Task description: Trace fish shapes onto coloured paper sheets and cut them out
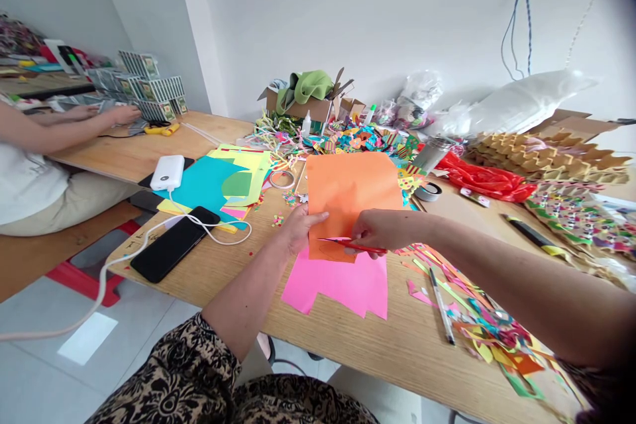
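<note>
My left hand [298,228] grips the left edge of an orange sheet of paper [352,179], its thumb lying on top. In my right hand [375,228] is a pair of red-handled scissors [365,247], the fingers wrapped round the handles. The blades point left and lie across the lower part of the orange sheet, where a cut runs and faint drawn lines show below it. Under the orange sheet rests a pink sheet of paper [338,281] with a notched lower edge.
Left on the table lie a phone [173,245], a white power bank [167,172] with its cable, and blue paper [199,179]. A pen [441,305] and paper scraps [497,331] are at right. Behind stands a cardboard box [298,106]. Another person's hands [124,114] work far left.
</note>
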{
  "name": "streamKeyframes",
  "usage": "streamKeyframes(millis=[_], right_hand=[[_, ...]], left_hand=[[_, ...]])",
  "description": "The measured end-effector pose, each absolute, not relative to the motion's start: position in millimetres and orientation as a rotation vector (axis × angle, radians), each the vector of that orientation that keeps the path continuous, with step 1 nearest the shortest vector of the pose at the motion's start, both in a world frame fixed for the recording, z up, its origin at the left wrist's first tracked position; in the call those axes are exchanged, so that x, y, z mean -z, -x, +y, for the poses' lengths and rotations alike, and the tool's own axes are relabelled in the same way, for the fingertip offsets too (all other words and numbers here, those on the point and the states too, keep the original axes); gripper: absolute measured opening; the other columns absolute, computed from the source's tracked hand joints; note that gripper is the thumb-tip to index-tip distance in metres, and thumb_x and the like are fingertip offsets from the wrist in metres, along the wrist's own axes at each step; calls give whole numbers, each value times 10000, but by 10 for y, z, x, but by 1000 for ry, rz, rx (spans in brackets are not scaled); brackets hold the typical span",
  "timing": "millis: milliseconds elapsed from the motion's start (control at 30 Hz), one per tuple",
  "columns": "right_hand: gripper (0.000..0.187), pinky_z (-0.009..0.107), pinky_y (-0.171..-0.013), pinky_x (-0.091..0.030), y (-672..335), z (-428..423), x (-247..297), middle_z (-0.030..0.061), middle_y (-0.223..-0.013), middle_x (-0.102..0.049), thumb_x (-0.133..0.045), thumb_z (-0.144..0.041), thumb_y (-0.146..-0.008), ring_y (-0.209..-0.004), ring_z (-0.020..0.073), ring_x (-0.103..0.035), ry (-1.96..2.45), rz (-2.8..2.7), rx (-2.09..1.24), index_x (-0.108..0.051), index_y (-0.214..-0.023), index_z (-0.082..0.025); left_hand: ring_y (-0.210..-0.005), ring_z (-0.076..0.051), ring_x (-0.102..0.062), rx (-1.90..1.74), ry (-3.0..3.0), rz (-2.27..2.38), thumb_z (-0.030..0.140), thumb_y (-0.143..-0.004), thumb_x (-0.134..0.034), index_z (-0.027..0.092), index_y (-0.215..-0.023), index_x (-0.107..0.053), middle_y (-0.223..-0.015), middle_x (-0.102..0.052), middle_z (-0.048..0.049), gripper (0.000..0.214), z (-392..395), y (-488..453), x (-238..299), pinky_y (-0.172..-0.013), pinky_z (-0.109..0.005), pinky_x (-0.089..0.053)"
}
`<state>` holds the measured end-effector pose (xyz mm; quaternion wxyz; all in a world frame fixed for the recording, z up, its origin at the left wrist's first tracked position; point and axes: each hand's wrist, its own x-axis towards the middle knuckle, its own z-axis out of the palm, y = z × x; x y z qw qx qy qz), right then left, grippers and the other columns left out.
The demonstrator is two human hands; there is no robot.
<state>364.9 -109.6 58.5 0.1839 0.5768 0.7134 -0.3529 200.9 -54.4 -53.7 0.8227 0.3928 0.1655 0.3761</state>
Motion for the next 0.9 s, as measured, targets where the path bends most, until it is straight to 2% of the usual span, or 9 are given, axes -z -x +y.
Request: streamKeyframes(millis=[267,600,900], right_hand=[[612,238,-522,-369,-3702,-1138,-593,28,-611,-636,-515,-725,-740,-536,116,-519,-1666,2020,997,-727,-786,-152],[516,246,-512,-351,-3617,-1140,-670,18,-589,-624,-504,-613,-802,-503,107,-492,-1617,2080,883,-735,-742,-156],[535,255,-497,-321,-3673,-1154,-557,18,-566,-618,-512,-659,-777,-475,109,-462,-1670,2106,853,-688,-646,-171]], left_hand=[[-1025,-304,-659,-812,-802,354,207,-615,-815,125,-970,-693,-1023,-728,-115,385,-536,-2013,541,-968,-445,-460],[-1038,-318,-658,-805,-760,334,173,-648,-782,110,-1019,-677,-1021,-727,-132,391,-520,-2009,563,-977,-458,-458],[-1093,-324,-631,-805,-764,316,157,-652,-773,114,-1000,-691,-1005,-732,-126,361,-523,-2002,553,-1000,-457,-442]])
